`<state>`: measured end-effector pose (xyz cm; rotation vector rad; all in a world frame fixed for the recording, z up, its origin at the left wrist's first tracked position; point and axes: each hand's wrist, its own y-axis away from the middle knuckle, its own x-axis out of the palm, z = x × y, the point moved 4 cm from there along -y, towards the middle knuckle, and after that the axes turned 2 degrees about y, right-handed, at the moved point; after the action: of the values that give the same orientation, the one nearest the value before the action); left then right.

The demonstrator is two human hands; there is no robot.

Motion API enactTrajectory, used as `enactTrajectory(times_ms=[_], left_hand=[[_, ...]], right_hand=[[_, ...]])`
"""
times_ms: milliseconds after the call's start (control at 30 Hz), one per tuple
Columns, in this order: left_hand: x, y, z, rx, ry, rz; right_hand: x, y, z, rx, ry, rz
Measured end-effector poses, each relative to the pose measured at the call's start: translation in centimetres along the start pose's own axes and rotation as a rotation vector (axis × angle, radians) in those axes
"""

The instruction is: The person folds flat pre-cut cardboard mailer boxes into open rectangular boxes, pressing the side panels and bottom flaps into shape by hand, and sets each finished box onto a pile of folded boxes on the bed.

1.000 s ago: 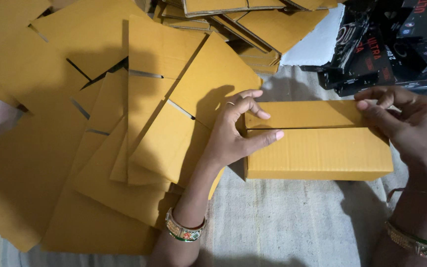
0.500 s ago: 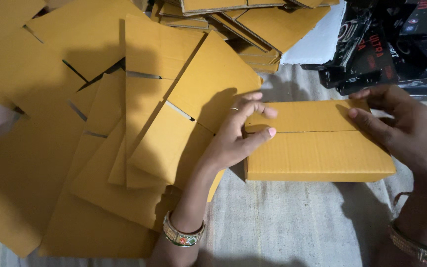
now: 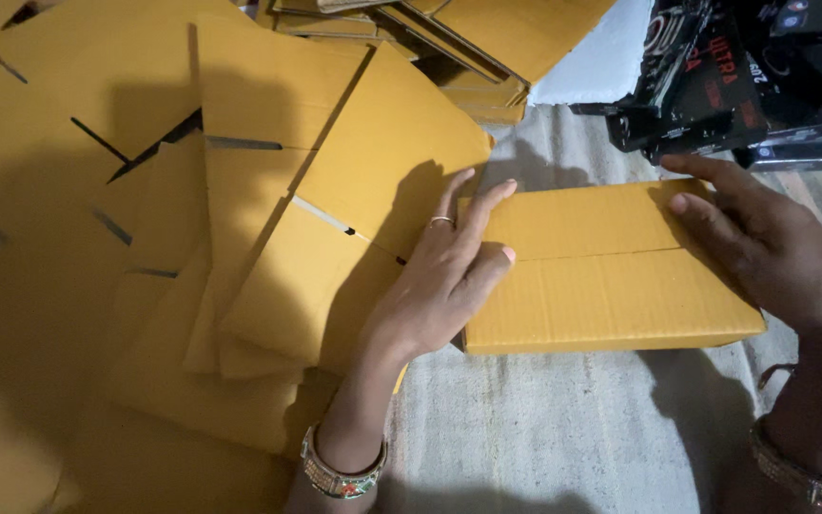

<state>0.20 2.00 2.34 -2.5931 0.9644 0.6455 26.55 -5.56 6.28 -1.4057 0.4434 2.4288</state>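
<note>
A closed yellow cardboard box (image 3: 601, 276) lies flat on a pale striped mat (image 3: 563, 428). My left hand (image 3: 444, 276) rests against the box's left end, fingers stretched over its top edge, a ring on one finger and a bangle at the wrist. My right hand (image 3: 763, 252) lies on the box's right end with fingers spread across the top flap. Both hands press on the box from either side.
A big heap of flat yellow cardboard blanks (image 3: 192, 238) covers the left half. More folded yellow boxes (image 3: 468, 48) are stacked at the top. Black printed cartons (image 3: 744, 76) and a white sheet (image 3: 601, 62) sit at the upper right.
The view has drawn closer and shifted. My left hand's fingers have straightened along the box's left end, and my right hand has flattened onto the right end. The box has stayed in place.
</note>
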Motion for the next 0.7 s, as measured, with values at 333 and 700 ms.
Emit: enactTrajectory(times_ms=[333, 700], left_hand=[[-1.2, -0.6, 0.2, 0.051, 0.373, 0.041], [-1.1, -1.0, 0.7, -0.074, 0.573, -0.048]], right_hand=[[0.4, -0.6, -1.9, -0.02, -0.149, 0.085], [0.2, -0.9, -3.6, 0.014, -0.062, 0.293]])
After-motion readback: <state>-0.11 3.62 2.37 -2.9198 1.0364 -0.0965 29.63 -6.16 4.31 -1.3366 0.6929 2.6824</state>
